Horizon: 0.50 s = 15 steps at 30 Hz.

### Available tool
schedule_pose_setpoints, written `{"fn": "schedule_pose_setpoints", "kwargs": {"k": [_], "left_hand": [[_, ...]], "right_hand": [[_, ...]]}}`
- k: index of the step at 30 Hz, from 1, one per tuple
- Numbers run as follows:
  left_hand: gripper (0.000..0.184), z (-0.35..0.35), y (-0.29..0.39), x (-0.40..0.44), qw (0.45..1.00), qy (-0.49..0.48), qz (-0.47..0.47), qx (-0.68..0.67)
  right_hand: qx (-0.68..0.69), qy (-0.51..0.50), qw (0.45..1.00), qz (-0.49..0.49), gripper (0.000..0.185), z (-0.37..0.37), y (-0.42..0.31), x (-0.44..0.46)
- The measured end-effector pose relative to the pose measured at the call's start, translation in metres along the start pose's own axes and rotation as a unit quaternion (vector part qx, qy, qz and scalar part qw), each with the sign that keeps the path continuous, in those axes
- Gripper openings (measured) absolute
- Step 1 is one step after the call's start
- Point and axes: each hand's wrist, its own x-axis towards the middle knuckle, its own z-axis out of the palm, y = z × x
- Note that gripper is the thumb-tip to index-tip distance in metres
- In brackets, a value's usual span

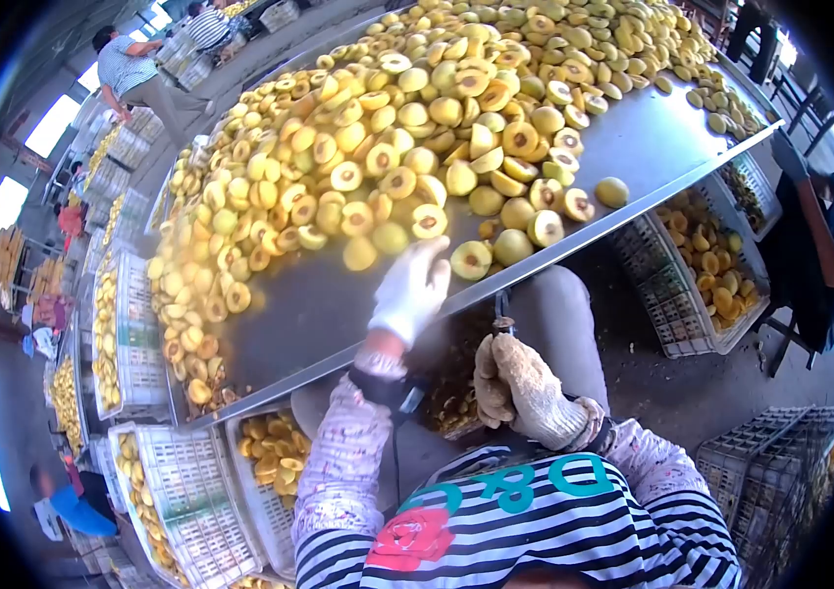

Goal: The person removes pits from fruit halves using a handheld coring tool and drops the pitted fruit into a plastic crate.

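Note:
My left hand [409,294], in a white glove, reaches over the near edge of the metal table [299,304]. Its fingers are stretched toward the halved yellow peaches [429,222], and I see nothing held in them. In a thicker, stained glove, my right hand [532,391] is closed around a small tool [502,322] in front of my body. Only a short dark and metal end of that tool shows above the fist. Many of the peach halves lie cut side up with brown centres.
A crate of peach halves [275,454] stands under the table's near left side, beside another white crate [186,510]. At right are a filled crate [697,265] and stacked crates [780,471]. A person [819,236] sits at the right; another person [132,74] stands far left.

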Motion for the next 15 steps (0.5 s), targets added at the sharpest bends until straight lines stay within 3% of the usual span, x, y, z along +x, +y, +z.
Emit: {"fn": "schedule_pose_setpoints", "kwargs": {"k": [3,6,7,9,10,11,14,15], "left_hand": [[0.040,0.053,-0.003,0.031,0.986,-0.035,0.030,0.157],[0.038,0.056,-0.016,0.047,0.989,-0.134,0.026,0.057],[0.032,0.039,0.004,0.040,0.986,-0.152,-0.073,0.004],[0.029,0.023,-0.007,0.011,0.975,-0.031,-0.070,-0.207],[0.030,0.015,-0.011,-0.004,0.894,0.008,-0.151,-0.422],[0.028,0.007,-0.012,-0.023,0.872,0.032,-0.122,-0.473],[0.032,-0.025,0.020,-0.082,0.753,0.052,-0.164,-0.635],[0.035,-0.030,0.035,-0.095,0.707,0.070,-0.177,-0.681]], "right_hand": [[0.042,0.024,0.999,0.004,0.045,-0.019,-0.004,-0.008],[0.026,0.026,0.998,0.058,0.043,-0.024,-0.008,-0.006],[0.013,0.020,0.997,0.070,0.040,-0.023,-0.009,-0.005],[-0.010,0.002,0.996,0.091,0.035,-0.019,-0.014,0.003],[-0.068,-0.014,0.994,0.079,0.036,-0.018,-0.012,0.008],[-0.098,-0.034,0.989,0.101,0.037,-0.014,-0.008,0.012],[-0.199,-0.115,0.961,0.155,0.039,0.006,0.003,0.028],[-0.264,-0.100,0.944,0.173,0.038,0.017,0.008,0.032]]}}
